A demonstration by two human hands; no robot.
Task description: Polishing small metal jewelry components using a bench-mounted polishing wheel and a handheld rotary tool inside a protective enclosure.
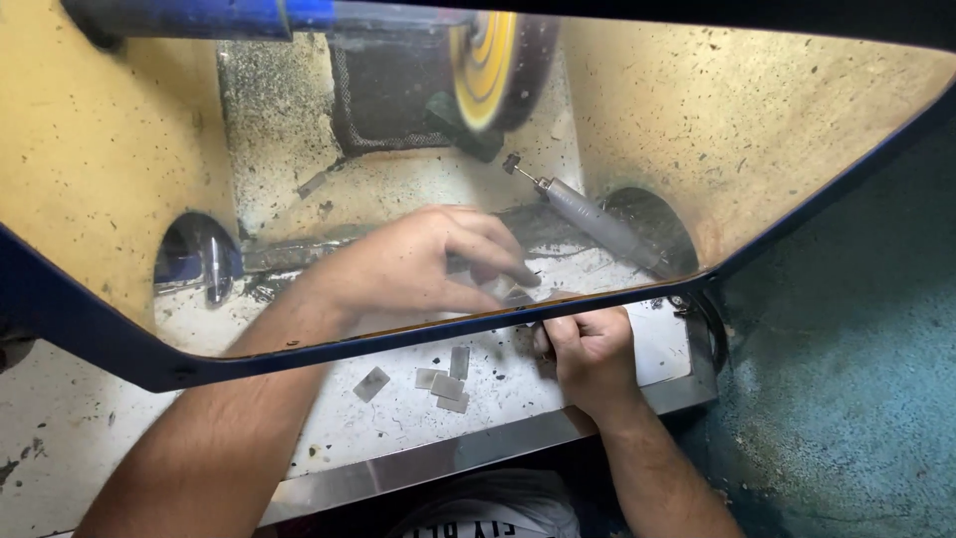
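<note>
My left hand (418, 264) reaches in behind the clear, blue-framed shield (299, 349), palm down. Its fingertips pinch a small pale piece (497, 287) on the white work surface (398, 428). My right hand (590, 357) rests just below the shield's lower edge with its fingers curled tight. Whatever it may hold is hidden by the fingers and the frame. Several small grey rectangular metal pieces (446, 384) lie loose on the surface between my hands, and one more (371, 384) lies to their left.
A yellow buffing wheel (485, 65) hangs at the top of the booth in front of a dark mesh. A grey rotary handpiece (588, 214) lies at the back right, tip towards the wheel. Yellowed, speckled walls close in both sides. A metal rim (478, 450) edges the front.
</note>
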